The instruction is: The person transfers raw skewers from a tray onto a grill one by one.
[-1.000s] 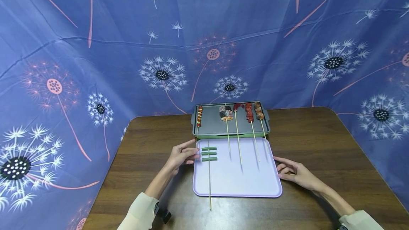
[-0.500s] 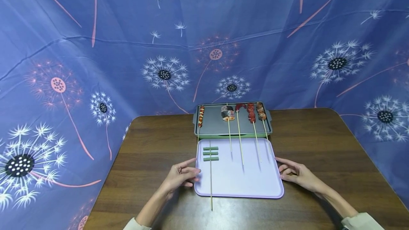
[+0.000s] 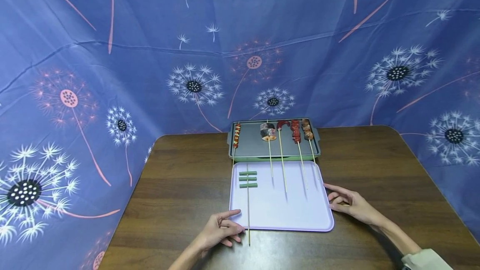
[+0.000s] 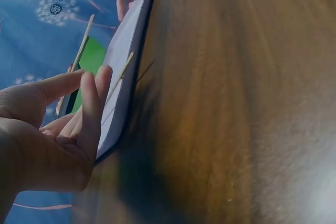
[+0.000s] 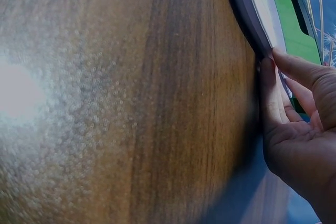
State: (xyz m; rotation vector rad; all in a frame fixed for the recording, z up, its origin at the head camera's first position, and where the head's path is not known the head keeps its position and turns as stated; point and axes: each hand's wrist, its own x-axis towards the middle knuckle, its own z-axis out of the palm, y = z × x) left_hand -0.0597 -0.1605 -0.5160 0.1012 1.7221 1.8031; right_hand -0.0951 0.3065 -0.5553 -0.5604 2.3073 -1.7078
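Observation:
My left hand (image 3: 221, 230) is at the near left corner of a lilac tray (image 3: 285, 216), index finger stretched over its rim. Its thumb tip is close beside the bare stick of a skewer with several green bean pieces (image 3: 248, 179). That stick sticks out past the tray's near edge. In the left wrist view the fingers (image 4: 90, 108) are loosely bent, with nothing between them. My right hand (image 3: 350, 204) rests its index finger and thumb along the tray's right rim, the other fingers bent. The right wrist view has these fingertips (image 5: 268, 65) right at the rim.
Behind the tray stands a grey griddle (image 3: 249, 149) with a green base. Across it lie a small red-and-white skewer (image 3: 236, 136), a fish skewer (image 3: 268, 131), a dark red curved piece (image 3: 283, 124) and two meat skewers (image 3: 296, 131); several sticks reach over the tray.
My left hand has moved down along the tray's left side, from beside the green bean pieces to the near left corner. The right hand keeps its place at the right rim.

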